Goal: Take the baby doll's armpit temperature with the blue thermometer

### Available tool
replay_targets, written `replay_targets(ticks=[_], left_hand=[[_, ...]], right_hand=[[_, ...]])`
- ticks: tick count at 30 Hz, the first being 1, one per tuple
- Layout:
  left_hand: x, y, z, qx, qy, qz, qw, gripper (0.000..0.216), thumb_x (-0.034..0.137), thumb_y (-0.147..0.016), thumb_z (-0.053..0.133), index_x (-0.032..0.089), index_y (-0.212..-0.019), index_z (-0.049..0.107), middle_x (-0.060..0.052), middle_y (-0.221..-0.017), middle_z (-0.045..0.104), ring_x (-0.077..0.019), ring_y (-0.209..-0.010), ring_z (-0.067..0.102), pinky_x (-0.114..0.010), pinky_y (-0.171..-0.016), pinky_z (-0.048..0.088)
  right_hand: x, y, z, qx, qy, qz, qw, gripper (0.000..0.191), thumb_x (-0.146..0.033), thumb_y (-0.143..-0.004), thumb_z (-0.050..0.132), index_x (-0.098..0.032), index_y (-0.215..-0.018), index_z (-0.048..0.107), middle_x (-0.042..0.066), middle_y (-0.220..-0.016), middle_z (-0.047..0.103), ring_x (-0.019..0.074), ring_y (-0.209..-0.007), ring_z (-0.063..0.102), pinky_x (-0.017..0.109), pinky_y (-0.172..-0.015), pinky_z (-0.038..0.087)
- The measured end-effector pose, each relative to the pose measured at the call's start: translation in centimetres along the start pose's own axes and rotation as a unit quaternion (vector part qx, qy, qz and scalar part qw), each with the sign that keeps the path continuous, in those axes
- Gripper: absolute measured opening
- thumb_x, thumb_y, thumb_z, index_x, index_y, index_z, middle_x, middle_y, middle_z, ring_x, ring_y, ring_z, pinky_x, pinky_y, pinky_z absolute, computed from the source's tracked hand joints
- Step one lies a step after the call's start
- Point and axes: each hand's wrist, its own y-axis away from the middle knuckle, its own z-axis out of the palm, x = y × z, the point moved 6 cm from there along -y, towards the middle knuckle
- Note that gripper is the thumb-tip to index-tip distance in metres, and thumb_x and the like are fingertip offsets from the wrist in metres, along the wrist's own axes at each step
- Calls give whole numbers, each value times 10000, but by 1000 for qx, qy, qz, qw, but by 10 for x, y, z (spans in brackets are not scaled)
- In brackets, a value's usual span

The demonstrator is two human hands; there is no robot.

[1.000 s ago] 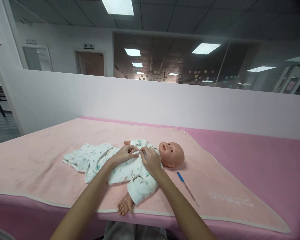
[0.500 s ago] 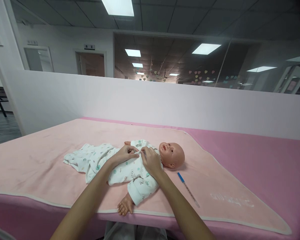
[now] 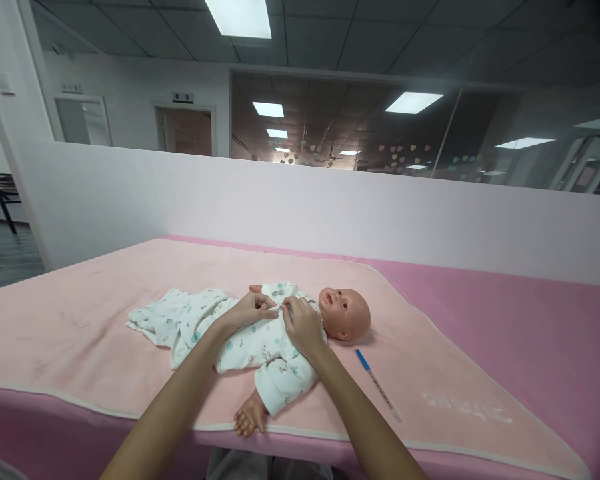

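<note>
A baby doll (image 3: 347, 313) lies on its back, head to the right, dressed in a white printed romper (image 3: 250, 348). Over the doll's chest, my left hand (image 3: 247, 312) pinches the front of the romper. Close beside it, my right hand (image 3: 303, 323) also has its fingertips closed on the romper's front. A narrow strip of white cloth shows between the two hands; whether it is an edge or a tie I cannot tell. One bare doll hand (image 3: 251, 415) sticks out of the near sleeve. The romper's leg part lies flat to the left.
A blue-capped pen (image 3: 379, 385) lies right of the doll. Beneath is a peach mat (image 3: 80, 320) with white edging, on a pink surface (image 3: 545, 320). A low white wall (image 3: 330, 207) stands behind, with glass above it.
The view has tipped very slightly, so the scene sits a little lower. Both hands stay at the romper's front with almost no visible movement.
</note>
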Motion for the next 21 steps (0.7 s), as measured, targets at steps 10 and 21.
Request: replay_targets(ticks=[10,21], left_hand=[[-4,-5,-1,12,-21,-1,1000,390,474,-608,654,136,-803,656,60,-540,271,-71,-514,257,-216,-487,196],[-3,-2,-3,20,-13,20,1000,370,479,-590,666,122,-689,664,55,-536,234,-70,-522,242,-218,-472,179]], right_hand=[[1,1,1,26,-29,-3,999,105,-192,-827,417,-190,-794,517,9,-756,587,132,-723,519,232,-626,324],[0,-1,-1,26,-10,-1,1000,80,-194,-806,445,-191,-776,520,0,-728,600,124,-693,534,228,-588,313]])
